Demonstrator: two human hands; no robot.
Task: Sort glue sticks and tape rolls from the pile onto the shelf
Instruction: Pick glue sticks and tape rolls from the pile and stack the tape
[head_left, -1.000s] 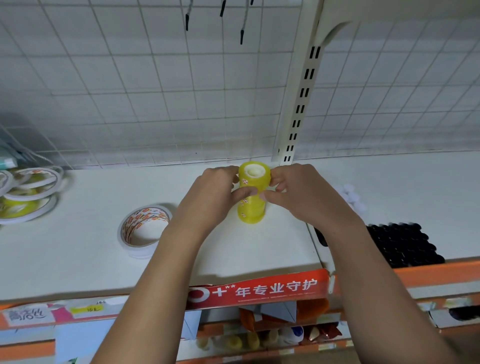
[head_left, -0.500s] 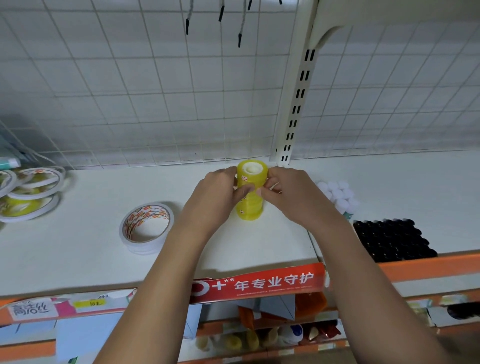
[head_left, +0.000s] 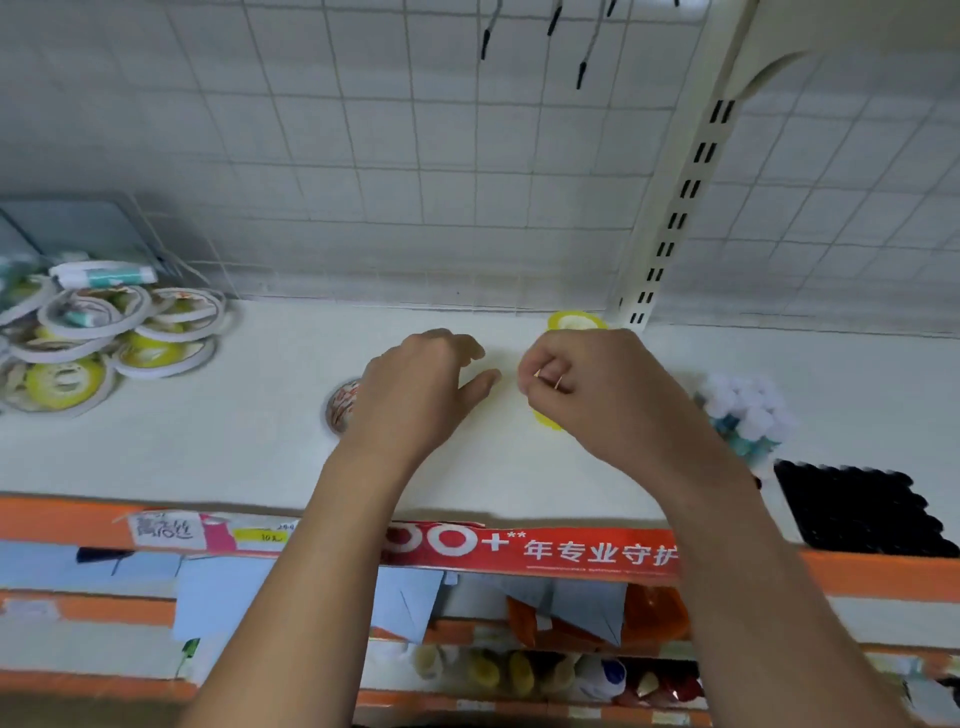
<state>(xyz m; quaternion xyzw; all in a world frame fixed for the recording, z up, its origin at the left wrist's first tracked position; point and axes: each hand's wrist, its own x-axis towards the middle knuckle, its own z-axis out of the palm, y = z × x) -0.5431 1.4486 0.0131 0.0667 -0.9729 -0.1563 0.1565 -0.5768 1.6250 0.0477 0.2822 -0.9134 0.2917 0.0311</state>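
Observation:
A yellow stack of tape rolls (head_left: 575, 321) stands upright on the white shelf (head_left: 208, 452) near the slotted post. My right hand (head_left: 597, 395) is in front of it with fingers curled, hiding most of the stack; whether it grips the stack is unclear. My left hand (head_left: 421, 384) hovers just left of the stack with relaxed fingers, touching nothing, and partly covers a single white tape roll (head_left: 340, 410). At the far left lies the pile of tape rolls (head_left: 104, 343) with a glue stick (head_left: 104, 274) on top.
A slotted shelf post (head_left: 675, 208) rises behind the stack against a wire grid wall. White pompoms (head_left: 748, 410) and a black studded tray (head_left: 862, 509) sit to the right. The shelf's orange front edge (head_left: 52, 519) carries labels; lower shelves hold more goods.
My left hand has let go of the yellow stack and drawn away to the left. The view has swung left, bringing the pile into sight.

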